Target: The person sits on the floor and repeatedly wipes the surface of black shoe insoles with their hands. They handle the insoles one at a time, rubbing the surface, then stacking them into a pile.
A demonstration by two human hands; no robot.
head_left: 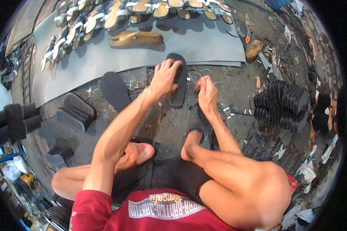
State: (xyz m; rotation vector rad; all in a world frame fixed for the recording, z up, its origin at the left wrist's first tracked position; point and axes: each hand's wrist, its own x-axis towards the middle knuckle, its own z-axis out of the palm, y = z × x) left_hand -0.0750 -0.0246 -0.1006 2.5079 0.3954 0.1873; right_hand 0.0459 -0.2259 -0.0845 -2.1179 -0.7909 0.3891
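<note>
A long dark shoe sole lies near the middle, its far end by the edge of the grey sheet. Over its upper part my left hand is bent, with fingertips and thumb on the sole, holding it. Just right of the sole, my right hand is closed in a pinch, apart from it. A dark blur shows at its fingertips; what it holds, if anything, I cannot make out. Left of my left hand, a second black sole lies on the ground, partly behind my forearm.
A wooden shoe last rests on the grey sheet, with rows of sandals beyond. Another last and a brush lie right. Stacked soles stand left and right. My bare feet are close.
</note>
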